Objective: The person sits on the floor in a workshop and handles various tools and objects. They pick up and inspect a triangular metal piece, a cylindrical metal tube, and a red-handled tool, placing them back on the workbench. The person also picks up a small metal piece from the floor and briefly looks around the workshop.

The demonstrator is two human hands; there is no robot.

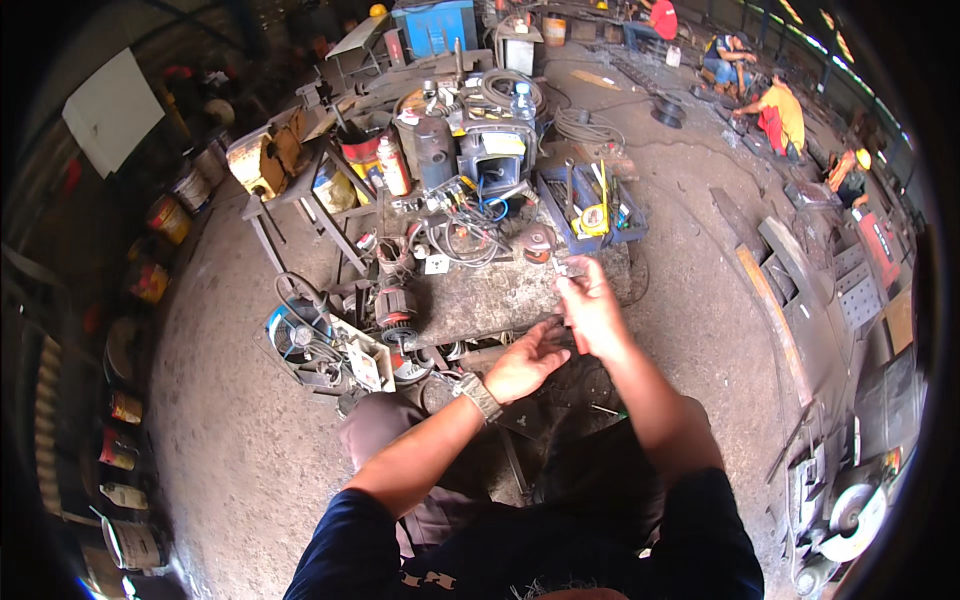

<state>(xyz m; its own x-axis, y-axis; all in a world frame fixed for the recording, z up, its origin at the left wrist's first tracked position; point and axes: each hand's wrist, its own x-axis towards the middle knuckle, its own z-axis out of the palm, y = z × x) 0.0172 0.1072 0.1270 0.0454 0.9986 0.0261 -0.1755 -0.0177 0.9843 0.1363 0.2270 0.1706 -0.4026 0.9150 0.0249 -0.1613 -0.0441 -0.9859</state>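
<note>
My right hand (592, 308) is closed around a slim hand tool. Its pale metal tip (563, 267) sticks out past the fingers, and a red end shows below the palm; its exact kind is unclear. Just left of it and lower, my left hand (530, 362) has its fingers curled together near the right wrist, and whatever they pinch is too dark to make out. A watch (480, 397) circles the left wrist. Both hands are over the near edge of a worn workbench (480, 300). Beyond the tool tip lies a rounded grey metal part (537, 240).
A blue tool tray (625, 232) with a yellow tape measure (593, 220) sits at the bench's right. Tangled cables (465, 240), a spray can (393, 165) and a motor armature (397, 310) crowd its left and back. Several people work at far right. A cut-off saw (850, 515) stands lower right.
</note>
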